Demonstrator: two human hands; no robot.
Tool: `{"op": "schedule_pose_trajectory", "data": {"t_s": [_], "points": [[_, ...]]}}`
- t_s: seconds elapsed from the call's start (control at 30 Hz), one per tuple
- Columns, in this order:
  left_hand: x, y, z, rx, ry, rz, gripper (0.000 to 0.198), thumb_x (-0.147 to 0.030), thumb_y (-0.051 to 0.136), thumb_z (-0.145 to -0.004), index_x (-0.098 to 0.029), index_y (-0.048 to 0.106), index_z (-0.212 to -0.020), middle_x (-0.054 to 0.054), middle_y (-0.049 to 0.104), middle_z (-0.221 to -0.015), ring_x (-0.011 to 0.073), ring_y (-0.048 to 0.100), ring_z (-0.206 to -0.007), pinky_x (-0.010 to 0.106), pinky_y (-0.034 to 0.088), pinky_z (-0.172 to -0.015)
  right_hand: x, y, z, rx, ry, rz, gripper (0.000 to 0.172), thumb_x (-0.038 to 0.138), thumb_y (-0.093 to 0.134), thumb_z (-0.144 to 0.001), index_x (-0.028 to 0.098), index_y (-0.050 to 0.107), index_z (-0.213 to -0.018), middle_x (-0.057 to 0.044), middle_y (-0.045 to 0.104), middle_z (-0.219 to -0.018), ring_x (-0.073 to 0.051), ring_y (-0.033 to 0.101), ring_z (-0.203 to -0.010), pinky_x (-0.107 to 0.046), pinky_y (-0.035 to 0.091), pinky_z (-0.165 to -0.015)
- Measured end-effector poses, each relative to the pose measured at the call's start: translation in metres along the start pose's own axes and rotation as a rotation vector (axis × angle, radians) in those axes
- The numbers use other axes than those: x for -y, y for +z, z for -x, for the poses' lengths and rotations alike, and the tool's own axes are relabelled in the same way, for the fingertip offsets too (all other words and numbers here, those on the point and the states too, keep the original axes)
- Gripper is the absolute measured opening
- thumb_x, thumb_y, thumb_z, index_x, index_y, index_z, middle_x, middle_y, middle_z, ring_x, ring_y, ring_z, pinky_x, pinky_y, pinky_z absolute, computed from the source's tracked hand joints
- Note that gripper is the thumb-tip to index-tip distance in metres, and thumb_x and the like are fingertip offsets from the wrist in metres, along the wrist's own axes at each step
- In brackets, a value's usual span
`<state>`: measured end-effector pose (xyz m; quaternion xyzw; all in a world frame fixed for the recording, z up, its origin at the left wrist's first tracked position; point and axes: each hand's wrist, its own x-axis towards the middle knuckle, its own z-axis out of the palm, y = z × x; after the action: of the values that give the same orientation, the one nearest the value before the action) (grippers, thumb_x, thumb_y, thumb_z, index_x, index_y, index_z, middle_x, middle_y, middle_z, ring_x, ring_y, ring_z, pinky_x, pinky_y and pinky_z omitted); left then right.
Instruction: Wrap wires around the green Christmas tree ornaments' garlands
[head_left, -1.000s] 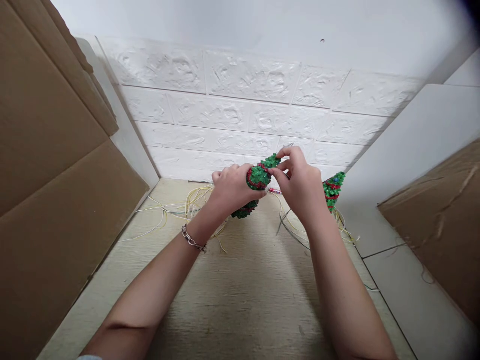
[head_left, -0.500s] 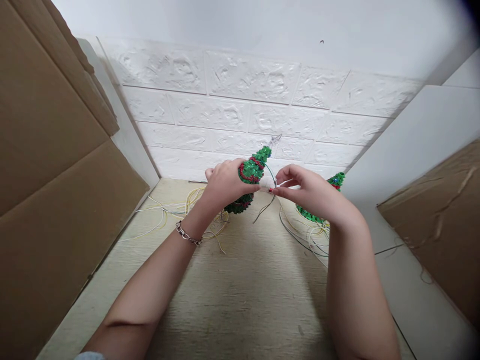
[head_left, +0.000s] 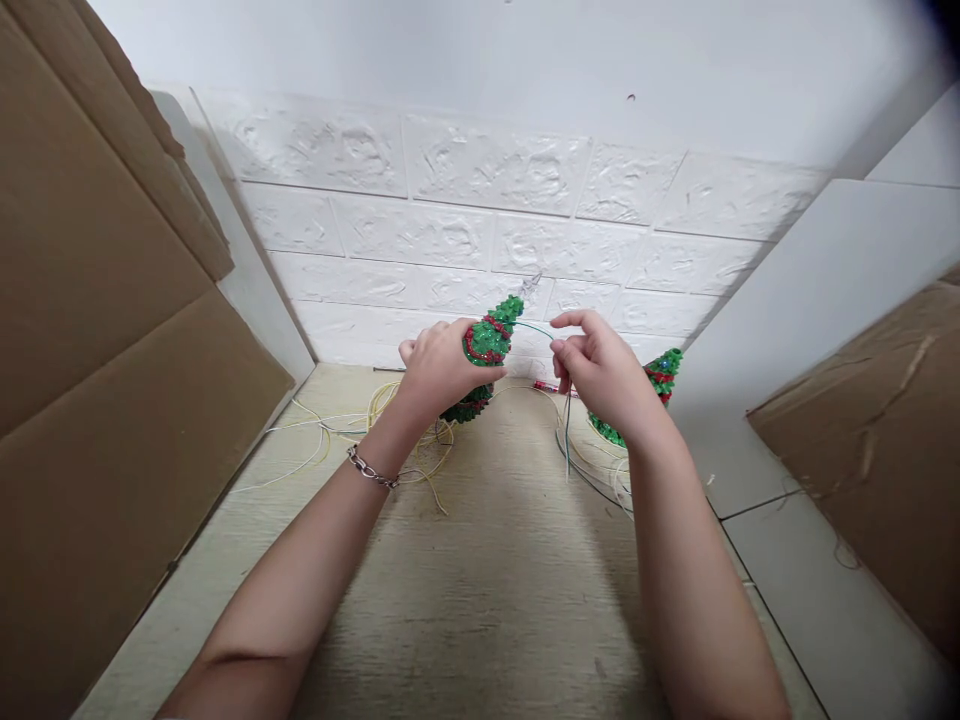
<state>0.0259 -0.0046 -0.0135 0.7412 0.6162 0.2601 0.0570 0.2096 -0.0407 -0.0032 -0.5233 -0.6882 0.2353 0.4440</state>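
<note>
My left hand (head_left: 444, 362) is wrapped around a small green Christmas tree (head_left: 487, 345) with red glittery garland, tilted to the right. A clear star (head_left: 529, 286) tops the tree. Between thumb and fingers, my right hand (head_left: 596, 370) pinches a thin green wire (head_left: 534, 328). One part of the wire arcs over to the tree's upper side, and its loose end hangs below my fingers. Behind my right hand stands a second green tree (head_left: 664, 374), partly hidden by the hand and forearm.
Yellow and white wires (head_left: 382, 400) lie tangled at the left, with more loose wires (head_left: 600, 460) around the second tree. A red battery-like cylinder (head_left: 545, 386) lies near the white brick-pattern wall (head_left: 450, 230). Cardboard (head_left: 112, 330) stands at the left, more cardboard (head_left: 877, 430) at the right.
My right hand has turned and drawn the green wire out to the right of the tree, its end now hanging down. My left hand still holds the tree.
</note>
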Motion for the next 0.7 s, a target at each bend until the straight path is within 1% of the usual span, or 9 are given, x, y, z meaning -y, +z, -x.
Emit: {"op": "schedule_pose_trajectory", "data": {"t_s": [0.1,0.13,0.23,0.3,0.4,0.5,0.6,0.63,0.7], "points": [[-0.001,0.001,0.001,-0.006,0.001,-0.022,0.063,-0.056,0.067,-0.064,-0.028,0.056,-0.119,0.008,0.062,-0.111,0.0317,0.052,-0.108,0.045,0.033,-0.088,0.002,0.0,0.001,-0.167,-0.087,0.141,0.006,0.024,0.05,-0.084,0.02,0.055,-0.086,0.005,0.055,-0.06,-0.011,0.05,-0.052,-0.026,0.036,-0.057],[-0.002,0.002,0.001,-0.013,0.007,-0.027,0.063,-0.056,0.067,-0.064,-0.028,0.057,-0.12,0.008,0.062,-0.111,0.0316,0.052,-0.107,0.045,0.033,-0.088,0.004,0.0,0.002,-0.206,-0.125,0.192,0.006,0.024,0.052,-0.084,0.02,0.055,-0.081,0.004,0.056,-0.062,-0.011,0.05,-0.053,-0.026,0.035,-0.058],[-0.007,0.003,0.005,-0.052,0.029,-0.045,0.063,-0.055,0.067,-0.064,-0.027,0.057,-0.12,0.009,0.061,-0.109,0.0315,0.052,-0.106,0.044,0.032,-0.089,0.006,0.005,0.003,-0.285,-0.24,0.345,0.009,0.024,0.053,-0.084,0.02,0.058,-0.077,0.002,0.059,-0.065,-0.012,0.052,-0.058,-0.026,0.035,-0.06],[-0.011,0.003,0.008,-0.076,0.045,-0.052,0.063,-0.055,0.067,-0.064,-0.027,0.057,-0.119,0.009,0.06,-0.109,0.0317,0.051,-0.107,0.044,0.031,-0.09,0.007,0.011,0.002,-0.3,-0.287,0.425,0.011,0.024,0.051,-0.085,0.02,0.059,-0.078,0.0,0.061,-0.068,-0.013,0.053,-0.061,-0.027,0.034,-0.061],[-0.016,0.003,0.011,-0.062,0.06,-0.023,0.061,-0.057,0.067,-0.064,-0.027,0.058,-0.116,0.008,0.061,-0.108,0.0304,0.051,-0.106,0.043,0.031,-0.089,0.008,0.021,0.001,-0.295,-0.292,0.483,0.014,0.024,0.047,-0.087,0.02,0.059,-0.081,-0.002,0.064,-0.076,-0.014,0.054,-0.063,-0.028,0.035,-0.062],[-0.014,0.003,0.01,-0.015,0.073,0.034,0.057,-0.059,0.066,-0.064,-0.028,0.059,-0.111,0.006,0.063,-0.104,0.0282,0.053,-0.102,0.042,0.033,-0.086,0.01,0.025,0.003,-0.249,-0.256,0.447,0.014,0.023,0.049,-0.085,0.02,0.057,-0.096,-0.002,0.064,-0.08,-0.014,0.056,-0.064,-0.028,0.035,-0.061],[-0.009,0.002,0.006,-0.018,0.061,0.054,0.055,-0.061,0.065,-0.064,-0.028,0.06,-0.108,0.006,0.063,-0.104,0.0285,0.053,-0.102,0.043,0.034,-0.086,0.012,0.02,0.006,-0.134,-0.189,0.363,0.034,0.02,0.053,-0.079,0.021,0.048,-0.113,0.001,0.065,-0.079,-0.014,0.057,-0.061,-0.027,0.036,-0.058],[-0.006,0.002,0.004,-0.027,0.049,0.049,0.056,-0.061,0.065,-0.064,-0.028,0.06,-0.109,0.007,0.063,-0.105,0.0289,0.053,-0.103,0.044,0.034,-0.087,0.012,0.017,0.007,-0.108,-0.17,0.34,0.037,0.019,0.053,-0.077,0.021,0.047,-0.113,0.001,0.065,-0.078,-0.015,0.058,-0.061,-0.027,0.037,-0.058],[-0.003,0.001,0.002,-0.038,0.026,0.028,0.058,-0.062,0.065,-0.063,-0.027,0.06,-0.109,0.007,0.063,-0.105,0.0296,0.053,-0.103,0.045,0.034,-0.087,0.013,0.011,0.008,-0.099,-0.153,0.306,0.028,0.02,0.052,-0.078,0.021,0.05,-0.106,0.001,0.066,-0.076,-0.015,0.06,-0.063,-0.027,0.038,-0.059]]}}
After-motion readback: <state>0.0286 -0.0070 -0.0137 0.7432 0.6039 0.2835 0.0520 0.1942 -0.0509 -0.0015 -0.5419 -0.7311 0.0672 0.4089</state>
